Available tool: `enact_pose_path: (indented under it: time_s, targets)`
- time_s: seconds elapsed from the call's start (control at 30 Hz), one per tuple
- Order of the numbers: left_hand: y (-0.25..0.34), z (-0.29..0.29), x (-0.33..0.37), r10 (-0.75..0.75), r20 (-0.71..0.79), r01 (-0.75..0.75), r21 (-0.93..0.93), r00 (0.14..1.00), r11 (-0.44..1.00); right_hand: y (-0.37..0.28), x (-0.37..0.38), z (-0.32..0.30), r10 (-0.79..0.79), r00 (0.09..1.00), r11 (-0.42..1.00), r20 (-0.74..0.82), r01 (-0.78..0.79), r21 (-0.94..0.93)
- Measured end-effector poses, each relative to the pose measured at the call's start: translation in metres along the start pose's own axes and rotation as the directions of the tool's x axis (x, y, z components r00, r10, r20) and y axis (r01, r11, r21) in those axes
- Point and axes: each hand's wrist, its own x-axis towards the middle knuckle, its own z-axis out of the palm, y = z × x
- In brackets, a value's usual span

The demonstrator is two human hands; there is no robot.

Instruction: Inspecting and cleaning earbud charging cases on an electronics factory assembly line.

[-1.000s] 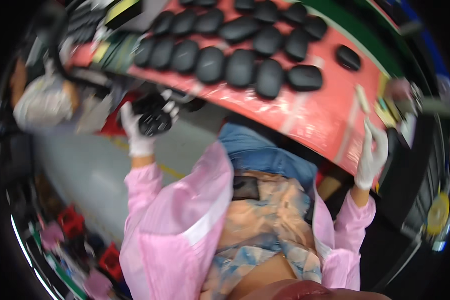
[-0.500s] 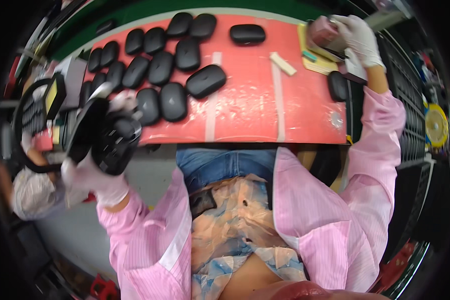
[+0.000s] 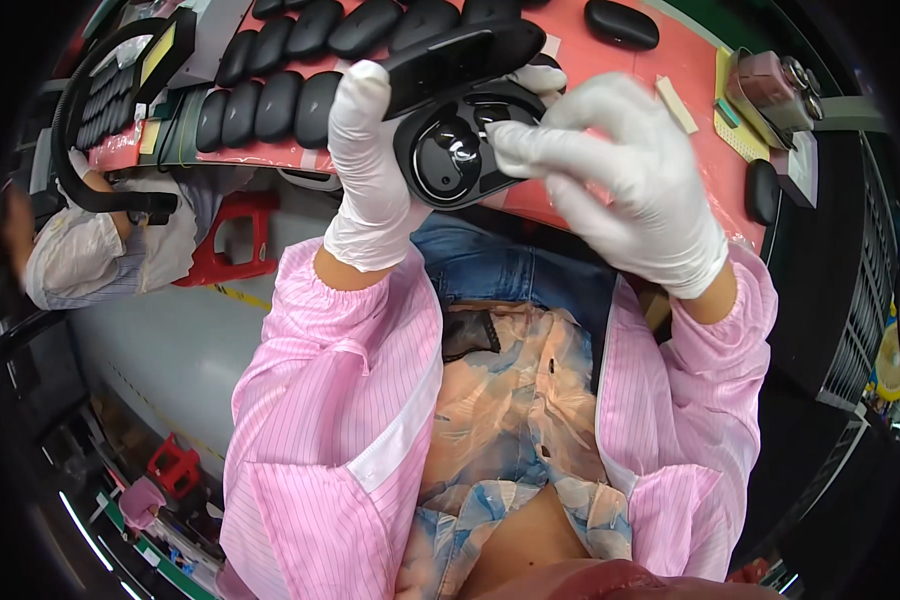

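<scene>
My gloved left hand (image 3: 365, 170) grips an opened black earbud case (image 3: 440, 165) above the near edge of the red mat. The lid (image 3: 460, 65) stands raised, and the glossy inside shows rounded hollows. Over the right part of that inside hovers my gloved right hand (image 3: 630, 180), thumb and forefinger pinched together. A tiny pale tip shows at the pinch, too small to name. Several closed black cases (image 3: 275, 110) lie in rows beyond my left hand. One more closed case (image 3: 620, 22) sits apart at the far side.
On the red mat (image 3: 688, 60) lies a cream strip (image 3: 677, 103). At the right are a yellow pad (image 3: 740, 128), a pinkish container (image 3: 765, 80) and another black case (image 3: 762, 192). A black curved arm (image 3: 55, 140), a red stool (image 3: 235, 240) and another person's sleeve (image 3: 70, 265) are at the left.
My right hand has come from the pinkish container at the far right to the opened case. My left hand has brought the case rightward, closer to the middle. The view has shifted.
</scene>
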Motion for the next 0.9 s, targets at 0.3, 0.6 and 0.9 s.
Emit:
enact_pose_path:
  time_s: [0.3,0.6,0.9]
  targets:
    - [-0.006,-0.007,-0.012,0.021,0.038,-0.025,0.110,0.999,0.994,-0.012,-0.017,0.009,0.102,0.995,0.993,0.019,-0.101,-0.062]
    - [-0.011,-0.009,-0.018,-0.008,0.089,0.010,-0.024,0.996,1.000,-0.003,-0.030,0.016,0.015,1.000,0.985,-0.006,-0.016,-0.173]
    - [-0.023,-0.006,-0.025,-0.068,-0.306,0.058,-0.042,0.950,0.997,-0.017,-0.053,0.044,0.099,0.968,0.977,-0.230,-0.139,-0.162]
